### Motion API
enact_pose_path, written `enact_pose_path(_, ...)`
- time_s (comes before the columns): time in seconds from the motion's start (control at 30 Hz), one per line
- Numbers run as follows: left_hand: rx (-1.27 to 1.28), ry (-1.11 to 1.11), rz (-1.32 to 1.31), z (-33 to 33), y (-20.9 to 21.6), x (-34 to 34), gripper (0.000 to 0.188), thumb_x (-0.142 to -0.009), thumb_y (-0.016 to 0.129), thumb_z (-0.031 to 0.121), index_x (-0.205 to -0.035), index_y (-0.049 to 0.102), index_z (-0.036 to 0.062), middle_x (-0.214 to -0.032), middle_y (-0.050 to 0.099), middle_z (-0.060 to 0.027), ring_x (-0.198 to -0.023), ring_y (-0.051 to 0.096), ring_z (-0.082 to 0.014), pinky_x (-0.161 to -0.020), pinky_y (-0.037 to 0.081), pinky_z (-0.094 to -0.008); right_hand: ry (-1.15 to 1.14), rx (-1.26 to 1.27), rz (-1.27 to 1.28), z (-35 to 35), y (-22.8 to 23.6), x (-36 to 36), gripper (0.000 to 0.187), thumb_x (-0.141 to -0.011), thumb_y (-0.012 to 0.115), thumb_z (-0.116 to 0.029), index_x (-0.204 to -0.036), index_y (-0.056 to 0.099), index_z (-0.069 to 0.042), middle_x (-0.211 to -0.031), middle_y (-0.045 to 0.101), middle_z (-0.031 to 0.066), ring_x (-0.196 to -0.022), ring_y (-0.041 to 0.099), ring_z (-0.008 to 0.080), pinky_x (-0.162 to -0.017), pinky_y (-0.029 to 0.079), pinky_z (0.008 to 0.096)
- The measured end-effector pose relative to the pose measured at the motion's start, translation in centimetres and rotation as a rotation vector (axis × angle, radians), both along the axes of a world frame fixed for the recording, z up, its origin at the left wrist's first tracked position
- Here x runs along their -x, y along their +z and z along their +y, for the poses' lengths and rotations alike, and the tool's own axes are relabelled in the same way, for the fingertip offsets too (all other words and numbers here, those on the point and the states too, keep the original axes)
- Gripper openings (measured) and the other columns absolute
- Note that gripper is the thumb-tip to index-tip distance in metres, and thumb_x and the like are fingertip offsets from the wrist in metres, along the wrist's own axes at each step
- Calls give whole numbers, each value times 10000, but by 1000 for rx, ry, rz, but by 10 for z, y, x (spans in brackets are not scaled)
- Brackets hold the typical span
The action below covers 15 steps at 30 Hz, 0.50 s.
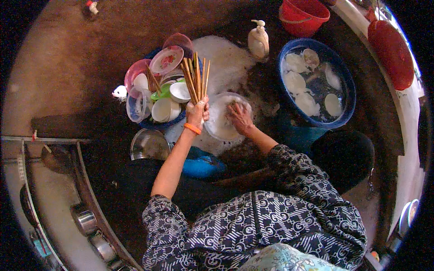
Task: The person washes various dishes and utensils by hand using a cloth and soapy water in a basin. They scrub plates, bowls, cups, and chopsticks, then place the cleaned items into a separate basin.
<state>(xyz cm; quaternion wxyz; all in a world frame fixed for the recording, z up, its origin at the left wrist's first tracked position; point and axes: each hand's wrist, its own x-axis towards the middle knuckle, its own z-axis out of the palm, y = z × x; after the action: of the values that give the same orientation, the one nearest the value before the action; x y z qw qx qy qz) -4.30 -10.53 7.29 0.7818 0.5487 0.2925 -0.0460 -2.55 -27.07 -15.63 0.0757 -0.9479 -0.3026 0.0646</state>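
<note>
My left hand [197, 111], with an orange band at its wrist, is closed around the lower ends of a bundle of chopsticks [194, 81] that point up and away from me. Just right of it, my right hand [241, 118] reaches into a pale round basin [222, 134] of foamy water, its fingers apart. Suds partly hide those fingertips, and I see nothing held there. Beyond my left hand, a blue tub [176, 121] is heaped with dishes: a flowered pink-rimmed plate [167, 60], white bowls [166, 110], a green bowl [162, 93] and a clear plastic container [138, 106].
At right, a blue tub [351, 88] holds water and several white dishes [307, 105]. A pump bottle [258, 44] and red bucket [304, 20] stand farther off. A metal bowl [150, 143] sits near my left forearm. Metal pots [86, 220] rest on a rack at lower left.
</note>
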Motion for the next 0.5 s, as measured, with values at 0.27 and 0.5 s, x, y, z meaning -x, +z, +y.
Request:
enact_pose_path(0.27,20,-174,11,42,-25,8,237,-861,663,228,-1036,590,85,-716,581,-22,-544,570,-132,-474,508,-296,-238,-1411,1140,-9,106,-50,542,-675,668,-124,-1203,572,-53,-1180,599,74,-1011,600,215,-894,487,361)
enact_pose_path(0.5,-87,-405,-13,29,-31,5,239,-879,620,292,-1005,583,92,-672,559,-31,-484,509,-130,-410,429,-298,-133,-1431,742,47,160,-37,472,-722,658,-125,-1174,559,-28,-1119,608,67,-1010,581,205,-888,481,363)
